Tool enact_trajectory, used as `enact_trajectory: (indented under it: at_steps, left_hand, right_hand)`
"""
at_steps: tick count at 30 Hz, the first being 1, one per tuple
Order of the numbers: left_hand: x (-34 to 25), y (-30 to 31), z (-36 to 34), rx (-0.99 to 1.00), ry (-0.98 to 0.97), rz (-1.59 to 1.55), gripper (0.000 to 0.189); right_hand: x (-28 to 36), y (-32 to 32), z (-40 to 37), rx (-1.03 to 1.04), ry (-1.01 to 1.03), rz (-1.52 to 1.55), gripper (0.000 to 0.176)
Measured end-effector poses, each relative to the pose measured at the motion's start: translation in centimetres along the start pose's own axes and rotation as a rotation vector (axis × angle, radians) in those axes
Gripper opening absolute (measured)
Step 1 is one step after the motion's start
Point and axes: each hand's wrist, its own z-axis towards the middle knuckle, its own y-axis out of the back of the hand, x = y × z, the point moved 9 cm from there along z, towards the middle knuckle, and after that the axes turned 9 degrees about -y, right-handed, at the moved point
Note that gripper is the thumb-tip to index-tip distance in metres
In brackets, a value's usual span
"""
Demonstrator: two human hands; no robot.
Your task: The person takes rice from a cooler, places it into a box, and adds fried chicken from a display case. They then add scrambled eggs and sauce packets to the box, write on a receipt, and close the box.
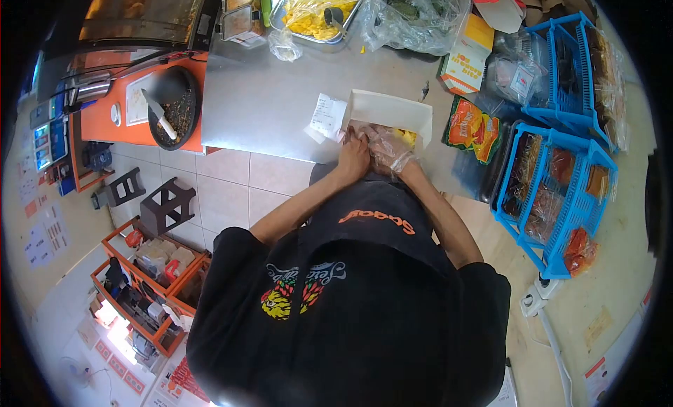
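Note:
An open white cardboard food box [392,107] sits at the near edge of the metal counter, its lid raised at the back. Yellow food [406,136] shows inside, partly covered by my hands. My left hand [355,154], bare, is closed at the box's front left corner, with its fingertips partly hidden. My right hand [390,149] wears a clear plastic glove and reaches across the box front. Its fingers are bent and meet the left hand; what they hold, if anything, is hidden. A printed receipt [327,114] lies just left of the box.
A metal tray of yellow food [315,14] and a plastic bag of greens [413,18] stand behind. At right are a printed carton [466,56], an orange packet [471,129] and blue baskets [561,197]. A knife [160,116] rests on a round black board [184,105] at left.

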Motion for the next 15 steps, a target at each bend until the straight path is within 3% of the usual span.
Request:
enact_trajectory:
  at_steps: [4,7,9,11,12,15]
  left_hand:
    - [0.4,-0.8,-0.5,0.092,0.014,0.027,0.043]
    - [0.0,0.7,-0.6,0.524,0.057,0.254,0.044]
    - [0.4,-0.8,-1.3,0.626,0.066,0.458,0.042]
    - [-0.2,0.6,-1.8,0.621,-0.04,0.536,0.041]
    - [-0.8,4.0,-2.7,0.569,-0.148,0.504,0.04]
    - [0.8,5.5,-6.1,0.475,-0.442,0.225,0.041]
  right_hand:
    - [2.2,3.7,-0.7,0.013,0.035,-0.066,0.054]
    - [2.5,4.0,-0.6,-0.026,0.063,-0.014,0.053]
    - [2.3,3.5,-0.8,-0.093,0.058,0.028,0.054]
    - [1.0,-0.2,-0.1,-0.109,0.059,0.027,0.052]
    - [0.7,-1.5,-0.1,-0.115,0.056,0.029,0.051]
    - [1.3,1.5,-0.4,0.105,-0.081,0.01,0.044]
